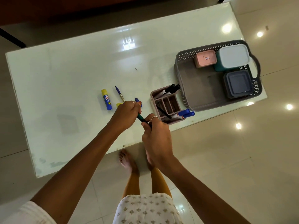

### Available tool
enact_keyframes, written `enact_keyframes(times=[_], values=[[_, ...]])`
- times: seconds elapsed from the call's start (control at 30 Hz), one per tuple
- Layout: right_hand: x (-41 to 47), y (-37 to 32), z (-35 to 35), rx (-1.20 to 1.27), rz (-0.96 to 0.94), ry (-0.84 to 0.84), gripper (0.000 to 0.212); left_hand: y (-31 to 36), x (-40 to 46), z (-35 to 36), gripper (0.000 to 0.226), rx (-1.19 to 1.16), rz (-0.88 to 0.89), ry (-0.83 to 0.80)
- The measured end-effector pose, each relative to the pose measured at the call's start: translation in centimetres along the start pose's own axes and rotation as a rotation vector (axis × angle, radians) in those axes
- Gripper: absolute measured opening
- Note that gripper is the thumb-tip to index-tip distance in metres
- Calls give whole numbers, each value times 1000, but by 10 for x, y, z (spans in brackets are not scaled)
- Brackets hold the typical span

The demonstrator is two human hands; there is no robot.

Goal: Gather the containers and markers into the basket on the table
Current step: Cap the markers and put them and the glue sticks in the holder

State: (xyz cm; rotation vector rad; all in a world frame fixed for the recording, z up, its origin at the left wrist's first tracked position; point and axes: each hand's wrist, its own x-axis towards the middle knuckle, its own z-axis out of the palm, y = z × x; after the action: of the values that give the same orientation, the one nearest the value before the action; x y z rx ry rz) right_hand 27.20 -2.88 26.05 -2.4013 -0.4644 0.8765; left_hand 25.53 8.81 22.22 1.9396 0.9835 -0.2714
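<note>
- The left hand (125, 113) and right hand (156, 131) both close their fingers on one dark green marker (141, 118); only a short length of its barrel shows between the two fists, and both its ends are covered.
- Behind the left hand, a blue cap (137, 100) and a yellow cap (118, 104) peek out; what they belong to is hidden.
- A glue stick (106, 99) with a blue body and yellow cap lies left of the hands on the table; its red-and-white label is too blurred to read.
- Just right of the glue stick lies a thin blue pen (119, 93), its near end covered by the left hand.
- The pink organiser (166, 105) is a ridged plastic box with small dividers, standing just beside the basket's left wall. Black-capped markers (171, 89) lean from its far slot, blue-capped markers (186, 113) from its near slot, and a thin black pen (164, 112) lies across it.
- The grey basket (182, 81), perforated plastic with a looped handle, stands at the table's right end, its far right corner overhanging the edge.
- Inside sit a pink container (205, 58) with a tiny unreadable sticker, a teal container with a pale lid (232, 56), and a dark blue-grey container (237, 84), all square with rounded corners.
- The table (72, 65) is glossy pale green-white, scuffed along its near left edge.
</note>
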Motion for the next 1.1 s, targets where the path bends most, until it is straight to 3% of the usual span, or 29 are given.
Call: enact_keyframes(times=[0.23,0.37,0.57,0.67,1.1], values=[[14,23,-25,109,12,-133,28,20,6,13,38,-38,120,-87],[20,38,-41,148,52,-200,22,16,5,26,43,-237,3,-108],[25,47,-60,571,99,35,9,-9,2,20,46,-318,-160,-76],[35,48,-59,545,90,130,13,-25,-1,15,45,-295,-195,-81],[59,44,-34,367,-5,241,18,-73,-14,4,42,-324,-345,-43]])
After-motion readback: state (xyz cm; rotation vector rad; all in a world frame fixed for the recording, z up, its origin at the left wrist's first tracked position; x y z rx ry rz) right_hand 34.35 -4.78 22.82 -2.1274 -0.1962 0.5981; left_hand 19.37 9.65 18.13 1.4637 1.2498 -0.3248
